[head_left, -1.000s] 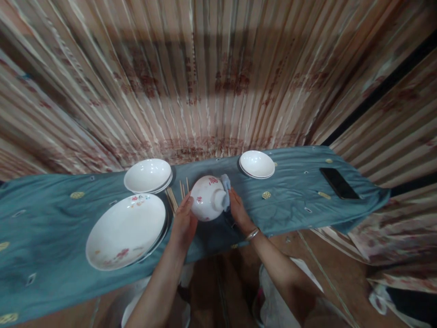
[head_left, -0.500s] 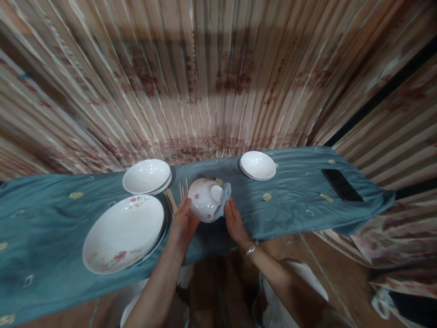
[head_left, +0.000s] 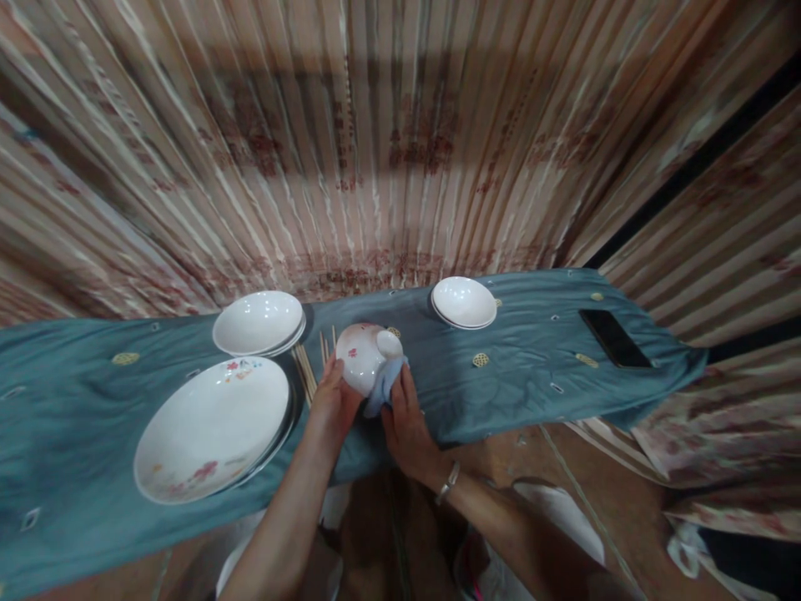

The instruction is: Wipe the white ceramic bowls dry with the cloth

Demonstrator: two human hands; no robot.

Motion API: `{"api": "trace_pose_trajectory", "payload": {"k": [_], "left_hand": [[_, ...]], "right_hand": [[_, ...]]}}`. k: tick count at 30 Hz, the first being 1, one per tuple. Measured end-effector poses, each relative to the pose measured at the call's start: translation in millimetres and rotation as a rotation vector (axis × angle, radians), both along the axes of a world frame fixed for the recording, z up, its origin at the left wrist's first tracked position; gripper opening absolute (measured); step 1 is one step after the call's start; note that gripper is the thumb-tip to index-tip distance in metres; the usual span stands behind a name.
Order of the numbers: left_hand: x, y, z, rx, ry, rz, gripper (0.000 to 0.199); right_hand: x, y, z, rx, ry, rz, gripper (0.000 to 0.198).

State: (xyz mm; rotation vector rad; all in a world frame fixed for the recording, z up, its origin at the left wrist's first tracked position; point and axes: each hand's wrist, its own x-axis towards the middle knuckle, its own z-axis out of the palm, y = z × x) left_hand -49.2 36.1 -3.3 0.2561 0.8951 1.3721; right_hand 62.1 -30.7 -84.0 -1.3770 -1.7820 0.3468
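Note:
A white bowl with small red flowers (head_left: 360, 363) is tipped on its side above the table, its foot ring facing up and to the right. My left hand (head_left: 333, 402) is closed on the bowl's left edge. In my right hand (head_left: 405, 421) is a light blue cloth (head_left: 384, 388), pressed against the bowl's lower right outside. Chopsticks (head_left: 304, 373) lie on the table just left of and behind the bowl, partly hidden by it and my left hand.
Stacked large flowered plates (head_left: 213, 430) stand on the left, with stacked white bowls (head_left: 259, 324) behind them. Smaller stacked bowls (head_left: 464, 302) sit at the back, right of centre. A black phone (head_left: 614, 338) lies at the right on the teal tablecloth (head_left: 519, 392). Curtains hang behind.
My right hand has slid the cloth from the bowl's right side down and left to its lower outside. The bowl has turned slightly in my left hand. The view has shifted a little.

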Motion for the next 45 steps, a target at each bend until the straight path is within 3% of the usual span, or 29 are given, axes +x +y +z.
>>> {"api": "trace_pose_trajectory", "payload": {"k": [4, 8, 16, 22, 27, 34, 37, 45], "left_hand": [[0.4, 1.2, 0.0, 0.004, 0.009, -0.002, 0.036], [-3.1, 1.1, -1.7, -0.010, -0.005, -0.031, 0.033], [0.8, -2.4, -2.6, -0.031, 0.013, -0.016, 0.036], [1.5, -3.9, -12.6, 0.085, 0.068, -0.029, 0.028], [4.3, -6.9, -15.6, 0.089, 0.023, 0.001, 0.021], [13.7, -11.9, -5.9, 0.206, 0.016, -0.141, 0.035], [17.4, -14.0, -4.3, 0.235, 0.049, -0.138, 0.038], [21.6, -18.4, -0.8, 0.340, 0.193, -0.199, 0.046]], "right_hand": [[2.1, -0.7, 2.1, 0.110, -0.145, 0.040, 0.074], [8.7, 4.7, 12.5, 0.211, -0.265, 0.137, 0.062], [10.1, 18.5, 38.1, 0.249, -0.396, 0.184, 0.050], [3.2, 22.3, 50.7, 0.232, -0.411, 0.158, 0.050], [2.7, 24.4, 57.4, 0.245, -0.423, 0.122, 0.051], [6.6, 30.6, 64.8, 0.248, -0.433, 0.015, 0.049], [11.0, 31.9, 71.8, 0.256, -0.413, -0.020, 0.048], [30.7, 34.0, 84.3, 0.190, -0.227, -0.049, 0.049]]}}
